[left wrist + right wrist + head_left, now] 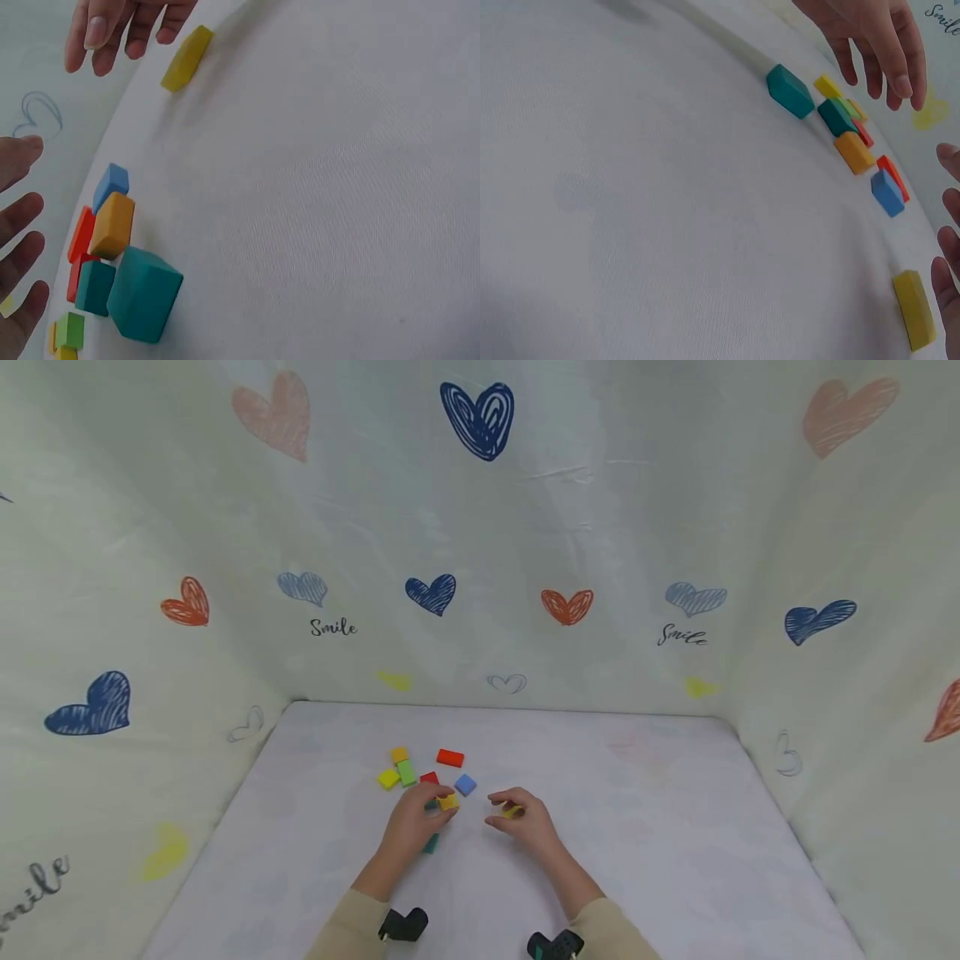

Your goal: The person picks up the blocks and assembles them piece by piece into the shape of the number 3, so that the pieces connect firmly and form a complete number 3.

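"Where's the left hand (411, 820)?"
"Above the orange block (112, 225), thumb and fingers apart. That block rests on the table (660, 835), just beside a teal block (837, 118)."
"And the right hand (528, 823)?"
"Fingers parted too, over the yellow block (913, 310), which lies on the table, right of the cluster."

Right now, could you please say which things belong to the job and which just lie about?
Job, apparently:
orange block near left hand
yellow block near right hand

Lying about:
blue block
green block
red blocks
teal blocks
farther yellow
farther orange
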The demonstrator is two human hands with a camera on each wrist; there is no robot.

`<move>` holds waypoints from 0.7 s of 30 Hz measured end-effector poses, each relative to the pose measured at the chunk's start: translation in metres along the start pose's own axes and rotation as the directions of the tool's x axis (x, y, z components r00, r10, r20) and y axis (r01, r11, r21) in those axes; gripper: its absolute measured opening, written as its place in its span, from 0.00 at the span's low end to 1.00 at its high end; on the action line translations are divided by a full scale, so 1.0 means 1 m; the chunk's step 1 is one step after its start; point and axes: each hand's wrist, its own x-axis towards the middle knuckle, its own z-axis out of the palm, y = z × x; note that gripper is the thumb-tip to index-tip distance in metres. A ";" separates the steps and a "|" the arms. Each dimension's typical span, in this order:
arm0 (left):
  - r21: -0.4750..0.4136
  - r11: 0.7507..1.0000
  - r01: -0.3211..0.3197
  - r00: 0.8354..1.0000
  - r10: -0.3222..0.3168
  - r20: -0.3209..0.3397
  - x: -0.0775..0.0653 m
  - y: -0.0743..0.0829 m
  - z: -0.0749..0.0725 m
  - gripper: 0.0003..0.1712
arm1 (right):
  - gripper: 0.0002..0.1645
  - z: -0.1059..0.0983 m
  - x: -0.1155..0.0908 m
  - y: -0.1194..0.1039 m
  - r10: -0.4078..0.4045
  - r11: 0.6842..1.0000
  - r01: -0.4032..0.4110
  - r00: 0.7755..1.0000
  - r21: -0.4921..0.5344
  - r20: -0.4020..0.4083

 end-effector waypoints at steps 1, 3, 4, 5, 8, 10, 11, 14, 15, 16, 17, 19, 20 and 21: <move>-0.001 1.000 0.009 1.000 -0.009 0.000 -0.001 -0.002 -0.002 0.18 | 0.18 0.003 0.001 -0.001 -0.001 1.000 0.001 1.000 -0.005 0.018; 0.010 1.000 0.023 1.000 -0.024 0.006 -0.003 -0.005 -0.005 0.18 | 0.18 0.009 0.003 -0.002 0.003 1.000 -0.002 0.999 -0.014 0.043; 0.013 0.999 0.031 0.999 -0.031 0.010 -0.004 -0.006 -0.006 0.18 | 0.19 0.012 0.004 -0.003 0.010 1.000 -0.009 0.999 -0.018 0.053; 0.016 0.999 0.038 0.999 -0.038 0.012 -0.005 -0.008 -0.008 0.19 | 0.18 0.015 0.005 -0.003 0.014 1.000 -0.012 0.998 -0.022 0.062; 0.034 0.998 0.047 0.999 -0.047 0.013 -0.006 -0.014 -0.010 0.19 | 0.18 0.023 0.010 -0.004 0.045 0.999 -0.043 0.995 -0.022 0.090; 0.040 0.998 0.056 0.998 -0.056 0.009 -0.006 -0.018 -0.013 0.20 | 0.17 0.028 0.014 -0.005 0.060 0.998 -0.058 0.992 -0.019 0.107; 0.048 0.997 0.056 0.998 -0.056 0.006 -0.006 -0.021 -0.014 0.20 | 0.17 0.031 0.015 -0.005 0.063 0.998 -0.062 0.991 -0.018 0.115; 0.055 0.996 0.074 0.997 -0.074 -0.002 -0.008 -0.027 -0.018 0.19 | 0.17 0.040 0.020 -0.007 0.071 0.997 -0.068 0.988 -0.029 0.133; 0.058 0.995 0.077 0.997 -0.077 -0.006 -0.009 -0.030 -0.019 0.19 | 0.17 0.043 0.021 -0.008 0.069 0.997 -0.064 0.988 -0.036 0.135; 0.059 0.995 0.080 0.997 -0.080 -0.009 -0.010 -0.032 -0.020 0.18 | 0.17 0.046 0.022 -0.009 0.072 0.997 -0.067 0.988 -0.041 0.136; 0.058 0.995 0.082 0.997 -0.081 -0.014 -0.011 -0.034 -0.021 0.18 | 0.17 0.048 0.023 -0.010 0.075 0.996 -0.069 0.988 -0.047 0.135; 0.052 0.995 0.081 0.997 -0.079 -0.025 -0.012 -0.039 -0.024 0.17 | 0.17 0.052 0.025 -0.011 0.079 0.996 -0.072 0.988 -0.058 0.132; 0.051 0.996 0.077 0.997 -0.076 -0.031 -0.013 -0.041 -0.024 0.17 | 0.17 0.053 0.026 -0.012 0.084 0.995 -0.077 0.988 -0.061 0.128; 0.046 0.996 0.075 0.997 -0.073 -0.036 -0.014 -0.043 -0.025 0.16 | 0.17 0.055 0.027 -0.012 0.088 0.995 -0.080 0.988 -0.065 0.124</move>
